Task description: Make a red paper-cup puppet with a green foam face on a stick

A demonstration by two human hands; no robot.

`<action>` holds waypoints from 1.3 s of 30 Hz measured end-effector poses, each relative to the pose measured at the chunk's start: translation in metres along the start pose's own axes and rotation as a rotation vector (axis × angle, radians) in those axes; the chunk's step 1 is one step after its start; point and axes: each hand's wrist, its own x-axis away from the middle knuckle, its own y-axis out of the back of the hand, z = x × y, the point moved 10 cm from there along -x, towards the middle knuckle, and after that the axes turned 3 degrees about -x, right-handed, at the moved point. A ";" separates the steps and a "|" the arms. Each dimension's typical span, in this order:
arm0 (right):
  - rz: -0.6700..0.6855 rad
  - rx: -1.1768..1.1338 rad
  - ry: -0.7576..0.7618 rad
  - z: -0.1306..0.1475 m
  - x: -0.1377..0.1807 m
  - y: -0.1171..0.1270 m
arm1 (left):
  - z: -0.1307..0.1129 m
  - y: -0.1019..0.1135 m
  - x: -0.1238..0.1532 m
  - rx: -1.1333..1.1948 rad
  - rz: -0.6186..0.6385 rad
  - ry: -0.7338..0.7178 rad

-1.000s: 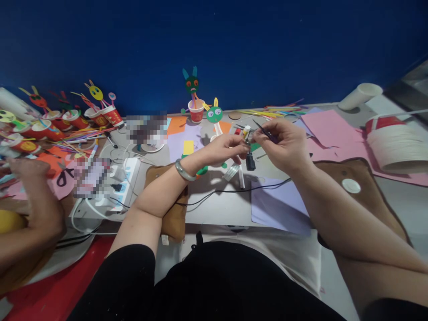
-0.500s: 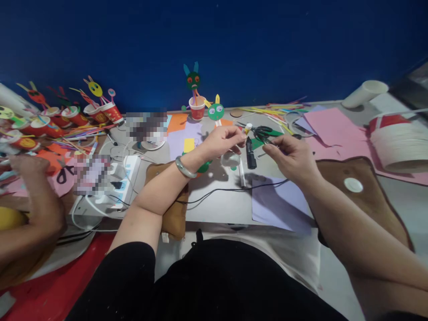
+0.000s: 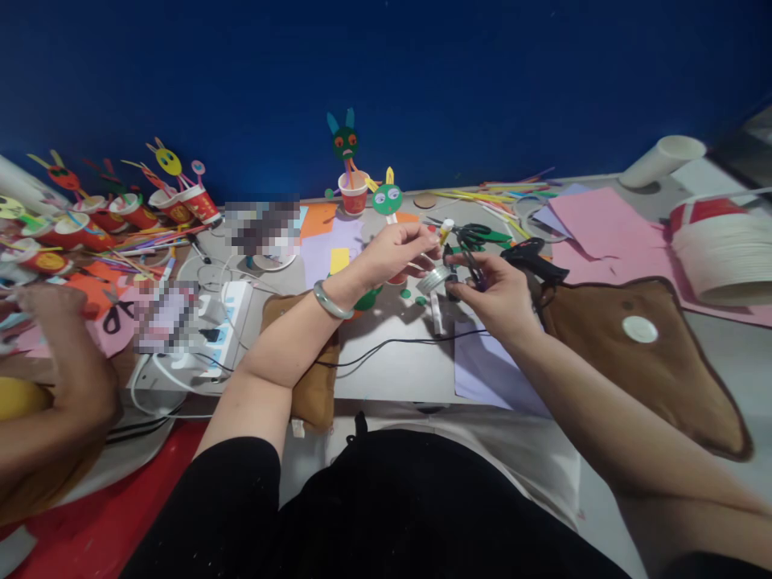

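Note:
My left hand (image 3: 401, 256), a bangle on its wrist, is closed with the fingertips pinched together at the roll of clear tape (image 3: 433, 280). From the other side the fingertips of my right hand (image 3: 495, 291) come up to the roll. A slim dark-handled tool, seemingly scissors (image 3: 476, 272), sits in that hand, its blades mostly hidden. Behind the fingers lies a black marker (image 3: 449, 256), partly covered. Close by are a glue stick (image 3: 446, 228) and another pair of black scissors (image 3: 471, 236). A green paper face with yellow ears (image 3: 387, 199) stands beyond my left hand.
A hot glue gun (image 3: 536, 259) lies right of my right hand, by a brown cushion (image 3: 627, 354). A black cable (image 3: 386, 344) crosses the table front. Left are a power strip (image 3: 232, 322) and a co-worker's arm (image 3: 66, 362). A red cup (image 3: 353, 199) holds a paper figure.
My right hand has moved left and toward me, up to the tape roll. The roll has shifted slightly right and tilted. The glue gun is now uncovered.

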 end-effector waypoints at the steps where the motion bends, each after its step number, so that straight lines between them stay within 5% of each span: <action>1: 0.012 -0.044 -0.029 -0.003 -0.001 -0.005 | 0.000 -0.001 0.000 0.006 0.011 -0.009; 16: 0.091 -0.367 -0.337 -0.012 0.000 -0.035 | -0.021 0.002 -0.007 -0.160 0.179 -0.448; 23: 0.076 -0.388 -0.367 -0.015 0.003 -0.032 | -0.010 -0.004 -0.011 -0.132 0.222 -0.412; 39: 0.122 -0.300 -0.349 -0.006 0.014 -0.035 | -0.008 -0.005 -0.010 -0.127 0.067 -0.319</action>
